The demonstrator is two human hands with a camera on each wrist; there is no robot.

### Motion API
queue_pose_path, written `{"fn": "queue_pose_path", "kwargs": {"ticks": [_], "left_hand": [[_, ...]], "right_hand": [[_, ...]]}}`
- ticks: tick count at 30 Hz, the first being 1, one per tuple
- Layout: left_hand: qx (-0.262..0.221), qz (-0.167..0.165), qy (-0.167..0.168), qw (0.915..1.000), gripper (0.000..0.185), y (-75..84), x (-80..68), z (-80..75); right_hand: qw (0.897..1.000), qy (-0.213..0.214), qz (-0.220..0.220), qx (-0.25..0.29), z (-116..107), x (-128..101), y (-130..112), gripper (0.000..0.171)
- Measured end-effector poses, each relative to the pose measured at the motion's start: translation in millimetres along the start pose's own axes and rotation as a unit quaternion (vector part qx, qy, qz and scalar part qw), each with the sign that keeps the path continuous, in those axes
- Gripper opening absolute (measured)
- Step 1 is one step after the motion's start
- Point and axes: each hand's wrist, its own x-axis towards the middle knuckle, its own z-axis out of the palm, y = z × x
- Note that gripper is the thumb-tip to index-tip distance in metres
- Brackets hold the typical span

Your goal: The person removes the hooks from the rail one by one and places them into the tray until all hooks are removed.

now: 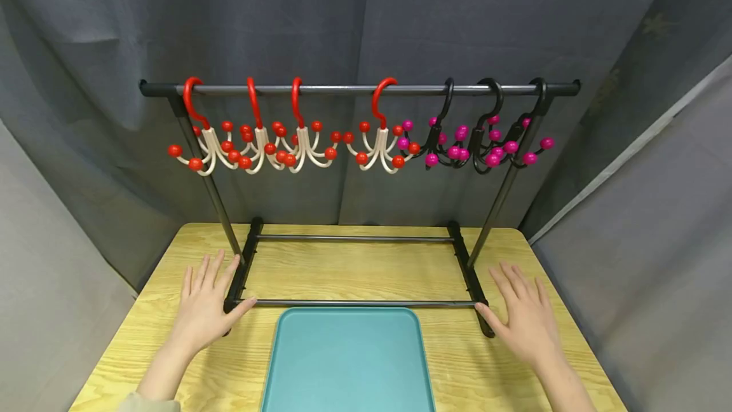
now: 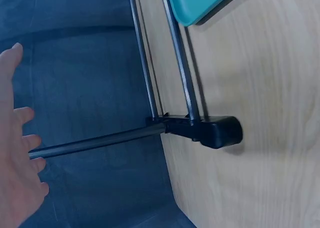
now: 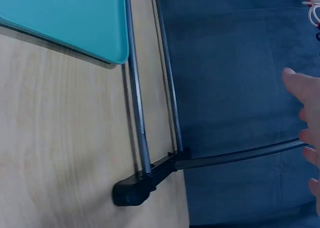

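Rack on counter, at 12 o'clock between the hands, long axis running 9 to 3. Left hand: grip empty, fingers spread, near the rack's left foot; top bar lies toward 1. Right hand: same, empty, spread, near the right foot; top bar toward 11. Neither hand clearly nearer. Wrist views show both apart from the feet; contact with the uprights, can't tell. Four white hangers with red hooks hang toward 9, three black hangers toward 3. Blue tray at 6, just in front of rack.
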Motion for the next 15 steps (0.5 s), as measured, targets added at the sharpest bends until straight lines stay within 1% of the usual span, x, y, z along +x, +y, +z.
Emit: {"fn": "queue_pose_path", "kwargs": {"ticks": [4,6,8,11,15], "left_hand": [[-0.012,-0.008,0.037,0.9992,0.078,-4.7,10.5,-6.0],[-0.020,-0.022,0.054,0.9981,0.072,-7.1,17.3,-8.7],[-0.038,-0.043,0.067,0.9962,0.064,-9.4,24.8,-11.1],[-0.063,-0.078,0.067,0.9927,0.053,-13.7,35.7,-14.6],[-0.110,-0.124,0.046,0.9852,0.047,-19.6,49.9,-21.6]], "right_hand": [[0.999,0.043,-0.014,0.001,-7,10,0,0.063],[0.997,0.068,-0.021,-0.001,-10,15,-1,0.058],[0.996,0.089,-0.025,-0.005,-13,20,-1,0.053],[0.994,0.111,-0.026,-0.005,-17,26,-1,0.043],[0.991,0.130,-0.018,-0.004,-27,38,-2,0.029]]}}
